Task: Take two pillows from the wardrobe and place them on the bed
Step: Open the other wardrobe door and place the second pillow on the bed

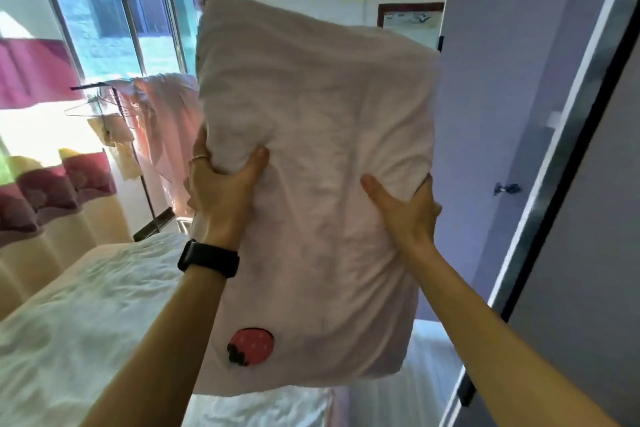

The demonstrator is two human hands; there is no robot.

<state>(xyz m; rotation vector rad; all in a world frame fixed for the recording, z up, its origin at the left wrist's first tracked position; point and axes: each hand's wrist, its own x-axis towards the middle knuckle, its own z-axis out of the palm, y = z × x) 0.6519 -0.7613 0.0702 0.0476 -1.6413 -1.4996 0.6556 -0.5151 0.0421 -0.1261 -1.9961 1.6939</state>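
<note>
**Head view: pale pink pillow held up in both hands beside the wardrobe**

Head camera looks across a room where the bed [86, 305], covered in a rumpled white sheet, fills the lower left. On the right stands the grey wardrobe [502, 97], its door [595, 218] swung open toward the viewer, with a pale edge strip running down it.

Behind the bed, a tall window [114, 10] lets in bright light, and a curtain [38, 73] in pink, maroon and cream hangs over its left part. A clothes rack [138, 156] near the window carries a pale pink cloth and some hangers.

In the middle, a pale pink pillow [329, 149] is held upright in the air, above the bed's near edge and just left of the wardrobe. It hides much of the far wall. A small strawberry patch [251, 345] sits near its lower left corner.

The left hand [221, 184] clutches the pillow's left edge, thumb pressed into the front and fingers wrapped behind. The right hand [405, 208] grips the right edge the same way. A black watch [207, 258] circles the left wrist, and a thin ring [199, 158] shows on a left finger.
</note>
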